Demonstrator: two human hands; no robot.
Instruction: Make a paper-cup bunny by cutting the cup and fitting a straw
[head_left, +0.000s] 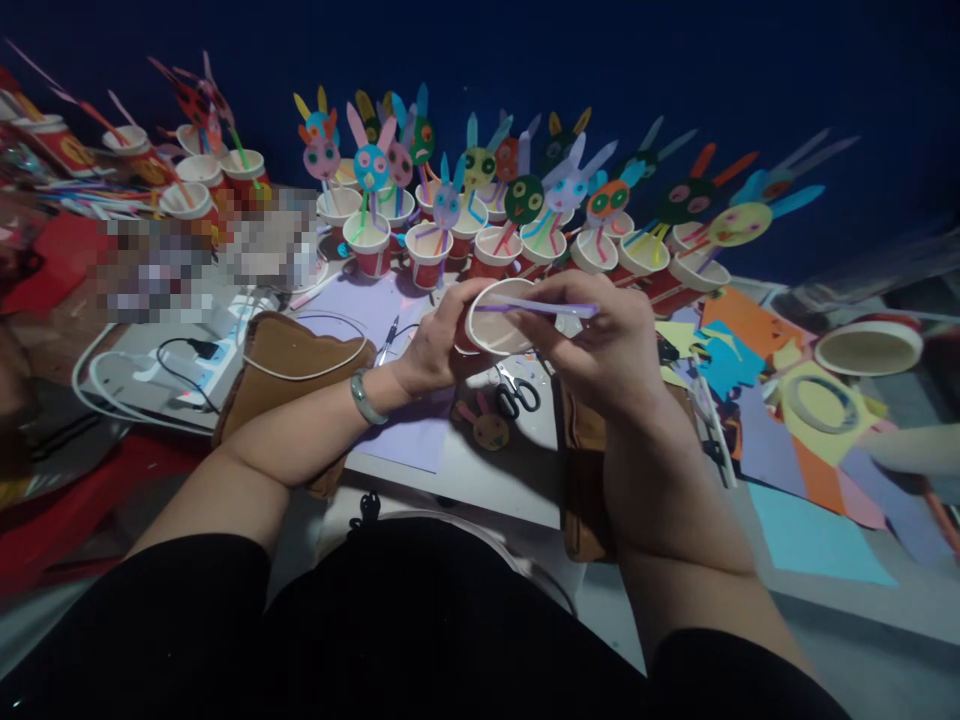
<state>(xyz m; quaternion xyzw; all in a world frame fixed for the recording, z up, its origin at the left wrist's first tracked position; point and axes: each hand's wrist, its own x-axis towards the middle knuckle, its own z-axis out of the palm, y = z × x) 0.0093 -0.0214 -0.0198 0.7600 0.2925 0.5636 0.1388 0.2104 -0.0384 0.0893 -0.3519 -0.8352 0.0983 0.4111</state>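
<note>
My left hand (440, 338) is wrapped round a paper cup (496, 338), whose open mouth tilts toward me. Between the thumb and fingers of my right hand (600, 345) is a purple drinking straw (559, 308), held across the cup's rim with one end over the opening. Below the cup, a paper rabbit head (491, 430) with pink ears lies on the table. Beside it rest black-handled scissors (517, 392), their blades partly in shadow under my hands.
Several red paper cups with rabbit heads on straws (431, 245) stand along the back. To the left are a power strip (206, 375) with cables and a brown cushion (289, 375). Coloured paper (817, 535), a tape roll (821, 403) and another person's arm (919, 450) are on the right.
</note>
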